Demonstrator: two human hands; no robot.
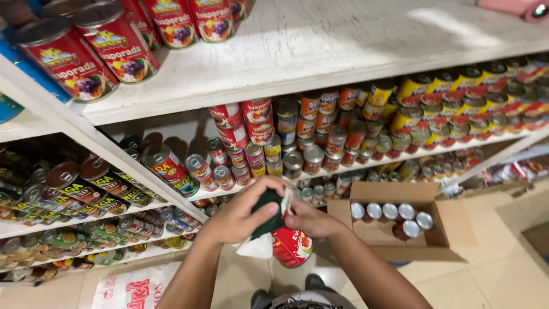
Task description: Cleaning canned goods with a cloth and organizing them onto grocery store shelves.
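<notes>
The right hand (311, 220) grips the red can (291, 246) while the left hand (243, 214) presses a cloth (266, 220) over its top; wiping firmly without tipping seems best.

This is a small grocery shop: white-painted wooden shelves (320, 43) run in tiers, packed with rows of stacked tin cans, red-labelled ones (243, 123) beside yellow-labelled ones (434, 97) and dark green-labelled ones (97, 186). An open brown cardboard carton (452, 223) of more silver-topped cans (390, 213) sits on the beige tiled floor (503, 274) beneath them
</notes>
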